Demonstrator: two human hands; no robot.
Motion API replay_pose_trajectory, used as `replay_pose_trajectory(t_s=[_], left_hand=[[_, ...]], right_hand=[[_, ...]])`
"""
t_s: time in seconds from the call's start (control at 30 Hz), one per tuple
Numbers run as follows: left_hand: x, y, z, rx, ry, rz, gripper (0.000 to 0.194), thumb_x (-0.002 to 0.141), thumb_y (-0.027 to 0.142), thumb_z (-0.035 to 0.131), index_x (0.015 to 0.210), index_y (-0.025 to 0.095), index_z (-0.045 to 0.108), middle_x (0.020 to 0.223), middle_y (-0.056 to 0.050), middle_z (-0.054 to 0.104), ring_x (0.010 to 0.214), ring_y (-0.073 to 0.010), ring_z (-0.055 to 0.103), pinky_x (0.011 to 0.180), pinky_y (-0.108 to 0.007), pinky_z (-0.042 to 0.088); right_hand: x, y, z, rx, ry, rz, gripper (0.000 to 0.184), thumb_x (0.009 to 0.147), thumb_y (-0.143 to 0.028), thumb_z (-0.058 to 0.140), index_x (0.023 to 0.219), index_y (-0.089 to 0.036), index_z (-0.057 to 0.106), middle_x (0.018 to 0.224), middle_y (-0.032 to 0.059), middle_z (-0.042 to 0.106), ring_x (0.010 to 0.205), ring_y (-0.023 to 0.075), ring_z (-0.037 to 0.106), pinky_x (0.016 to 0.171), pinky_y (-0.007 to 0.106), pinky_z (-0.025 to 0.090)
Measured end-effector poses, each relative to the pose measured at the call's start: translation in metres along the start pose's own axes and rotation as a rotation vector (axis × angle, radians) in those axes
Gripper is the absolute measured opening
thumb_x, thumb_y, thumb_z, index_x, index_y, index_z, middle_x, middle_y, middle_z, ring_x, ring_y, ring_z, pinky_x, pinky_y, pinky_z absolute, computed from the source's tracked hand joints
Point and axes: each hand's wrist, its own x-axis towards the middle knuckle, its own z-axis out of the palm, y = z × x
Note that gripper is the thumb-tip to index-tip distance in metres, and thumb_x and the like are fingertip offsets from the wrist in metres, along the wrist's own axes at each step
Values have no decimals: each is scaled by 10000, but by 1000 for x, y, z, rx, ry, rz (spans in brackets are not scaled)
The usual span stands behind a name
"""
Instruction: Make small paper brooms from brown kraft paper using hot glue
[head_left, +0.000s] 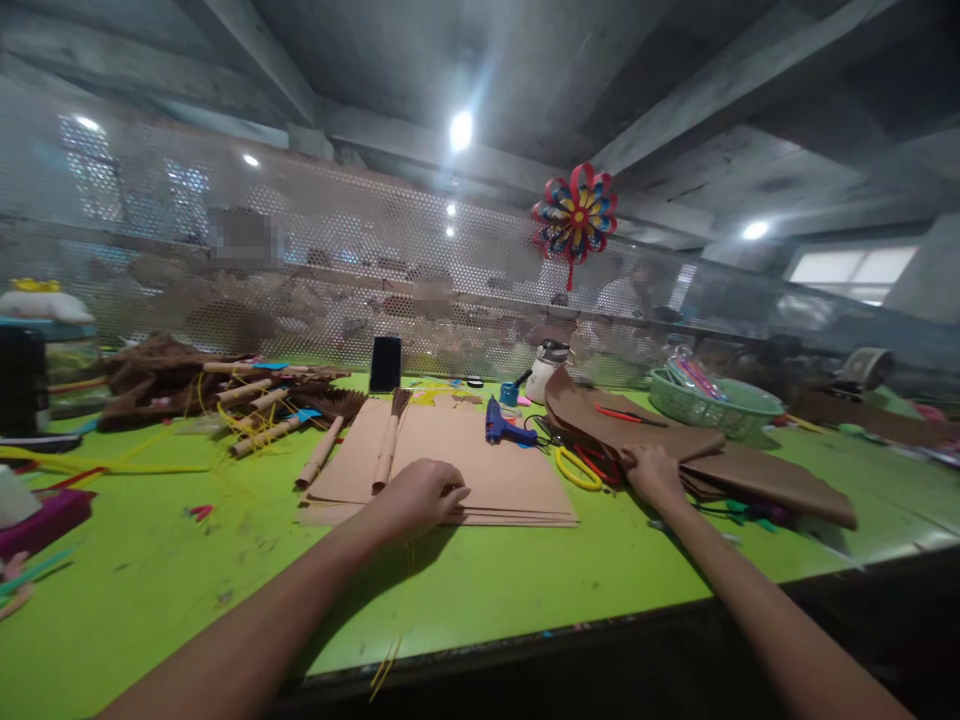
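My left hand is closed, fingers curled, over the front edge of a stack of flat light-brown paper sheets. What it holds, if anything, is hidden; thin yellow strands trail below it. A rolled paper tube with a fringed end lies on the sheets, and a second tube rests at their left edge. On the right, my right hand grips the edge of a folded darker brown paper. Beside it lie yellow-handled scissors and a red handle. A blue glue gun sits on the sheets.
Several paper tubes and crumpled brown material are piled at the left. A phone stands upright at the back. A white jar and a green basket stand farther right. A red pen lies on the folded paper.
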Motion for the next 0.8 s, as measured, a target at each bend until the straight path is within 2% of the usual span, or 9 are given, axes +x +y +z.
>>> replay_pose_trajectory(t_s=[0.17,0.33,0.53,0.67,0.8], left_hand=[[1,-3,1,-21,-15,3,333,839,353,428,718,147,660,706,-81,652,602,-145,524,553,-250,308],[3,-8,3,-32,-15,20,346,838,364,422,759,143,676,739,-98,663,642,-163,544,586,-262,325],[6,-4,0,-40,-26,17,356,829,372,419,750,140,678,736,-102,665,641,-174,553,589,-268,333],[7,-5,0,-67,-27,3,365,821,393,425,755,141,681,749,-104,669,648,-181,560,595,-270,347],[10,-10,0,-73,-32,-3,382,819,422,425,767,145,683,748,-103,669,653,-191,567,596,-278,360]], right_hand=[[6,2,-2,100,45,101,322,825,-210,420,1015,-156,674,1000,144,652,957,262,551,764,325,378],[17,12,0,245,152,319,526,905,-364,271,976,-34,674,903,246,649,851,292,600,704,339,393],[22,18,0,456,310,431,553,889,-424,301,949,-23,677,864,235,661,818,281,604,687,315,395],[34,16,-12,591,440,502,625,883,-478,284,890,12,672,812,246,660,800,278,600,667,307,401],[57,17,-36,681,581,629,686,866,-534,281,865,41,656,771,271,644,779,284,595,636,312,406]])
